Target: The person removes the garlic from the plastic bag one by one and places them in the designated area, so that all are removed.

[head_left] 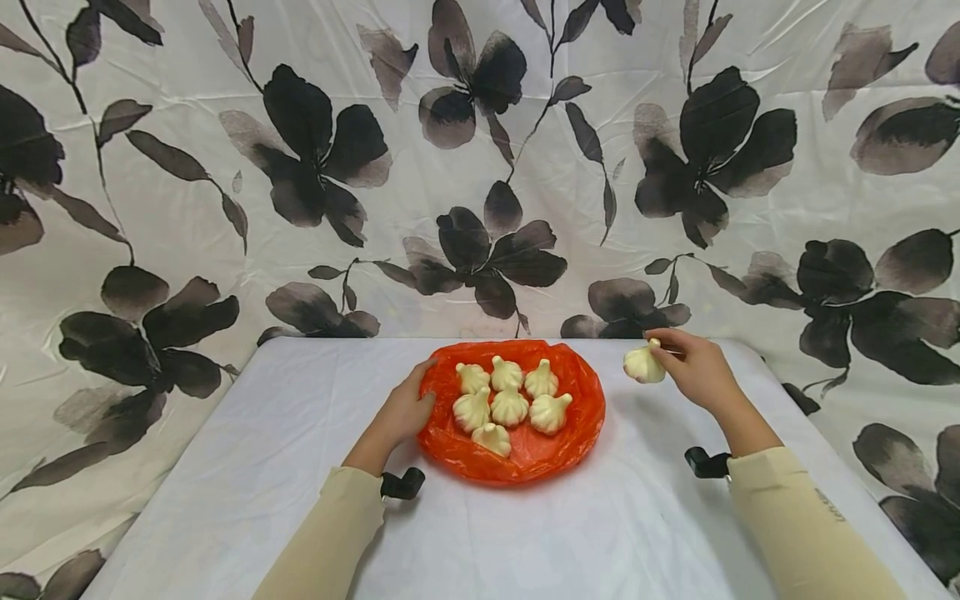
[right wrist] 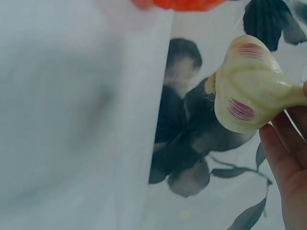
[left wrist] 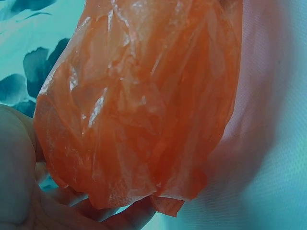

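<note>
A red-orange plastic bag sits on the table, its rim spread wide around several pale garlic bulbs. At the bag's left edge, my left hand grips the rim. The left wrist view shows the crinkled side of the bag up close, with the fingers partly hidden behind it. To the right of the bag, my right hand pinches a single garlic bulb by its stem, raised over the table. In the right wrist view this bulb shows purple streaks and a tuft of roots.
White cloth covers the table, whose far edge runs just behind the bag. Beyond it hangs a pale curtain printed with dark flowers. A black wrist camera sits at the left cuff and another wrist camera at the right.
</note>
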`<state>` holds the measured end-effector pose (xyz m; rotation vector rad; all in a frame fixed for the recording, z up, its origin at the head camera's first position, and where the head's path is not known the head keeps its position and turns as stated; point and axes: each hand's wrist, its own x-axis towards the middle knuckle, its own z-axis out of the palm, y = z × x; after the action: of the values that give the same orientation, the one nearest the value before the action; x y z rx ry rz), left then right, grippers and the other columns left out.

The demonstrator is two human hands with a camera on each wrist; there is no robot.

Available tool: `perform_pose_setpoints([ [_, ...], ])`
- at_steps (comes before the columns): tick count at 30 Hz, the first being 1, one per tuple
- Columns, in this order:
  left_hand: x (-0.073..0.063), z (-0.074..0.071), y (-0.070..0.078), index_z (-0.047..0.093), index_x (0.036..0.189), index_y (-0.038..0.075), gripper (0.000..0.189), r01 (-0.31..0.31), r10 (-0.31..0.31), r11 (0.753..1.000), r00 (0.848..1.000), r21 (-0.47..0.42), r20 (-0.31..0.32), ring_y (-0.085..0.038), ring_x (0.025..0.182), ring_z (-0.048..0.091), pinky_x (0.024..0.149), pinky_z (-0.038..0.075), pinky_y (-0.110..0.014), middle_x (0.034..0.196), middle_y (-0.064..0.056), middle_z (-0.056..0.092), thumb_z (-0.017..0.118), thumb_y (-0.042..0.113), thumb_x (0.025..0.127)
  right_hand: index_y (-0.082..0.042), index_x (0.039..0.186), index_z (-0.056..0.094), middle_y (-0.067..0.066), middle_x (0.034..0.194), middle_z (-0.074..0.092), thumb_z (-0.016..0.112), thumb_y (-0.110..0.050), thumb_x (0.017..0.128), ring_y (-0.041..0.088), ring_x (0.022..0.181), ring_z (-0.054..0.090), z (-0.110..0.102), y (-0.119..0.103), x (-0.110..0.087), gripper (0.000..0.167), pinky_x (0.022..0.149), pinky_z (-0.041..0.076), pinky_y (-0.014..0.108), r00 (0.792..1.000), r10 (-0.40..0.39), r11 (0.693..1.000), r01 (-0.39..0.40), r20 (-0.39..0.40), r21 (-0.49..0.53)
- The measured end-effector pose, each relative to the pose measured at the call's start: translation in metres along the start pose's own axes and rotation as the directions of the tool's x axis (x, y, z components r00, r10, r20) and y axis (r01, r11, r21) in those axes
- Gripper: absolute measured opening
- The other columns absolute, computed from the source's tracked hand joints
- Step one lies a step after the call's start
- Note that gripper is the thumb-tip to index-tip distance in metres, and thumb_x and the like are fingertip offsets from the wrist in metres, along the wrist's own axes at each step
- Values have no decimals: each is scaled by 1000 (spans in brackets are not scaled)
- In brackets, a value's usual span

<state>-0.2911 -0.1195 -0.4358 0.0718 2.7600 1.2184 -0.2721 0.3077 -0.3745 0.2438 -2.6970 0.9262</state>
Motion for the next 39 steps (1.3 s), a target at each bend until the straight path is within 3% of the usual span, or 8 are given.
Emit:
perform_pose_setpoints([
  [18, 2, 3, -4, 22, 154, 22, 60, 13, -13, 1000, 1000, -10, -4, -37, 137, 42, 105, 42, -55, 155, -14, 36, 44, 21, 99, -2, 132, 56, 27, 127, 60, 50, -18, 100, 45, 117, 57, -9, 66, -5, 37, 93, 50, 55, 982, 147, 988, -152, -115, -39],
  [31, -1, 3, -3, 24, 153, 22, 59, 8, -8, 1000, 1000, -10, -15, -38, 136, 44, 104, 43, -56, 154, -15, 38, 44, 20, 98, 1, 134, 52, 29, 132, 55, 46, -17, 101, 47, 122, 50, -13, 92, -10, 38, 99, 42, 59, 951, 282, 954, -292, -124, -74],
  [39, 1, 5, -4, 23, 153, 23, 58, 13, -13, 1000, 1000, -16, -11, -37, 137, 43, 106, 41, -56, 155, -13, 36, 43, 21, 99, 3, 132, 52, 31, 131, 54, 44, -17, 100, 48, 120, 50, -17, 103, -15, 38, 97, 41, 60, 938, 313, 942, -327, -146, -81],
])
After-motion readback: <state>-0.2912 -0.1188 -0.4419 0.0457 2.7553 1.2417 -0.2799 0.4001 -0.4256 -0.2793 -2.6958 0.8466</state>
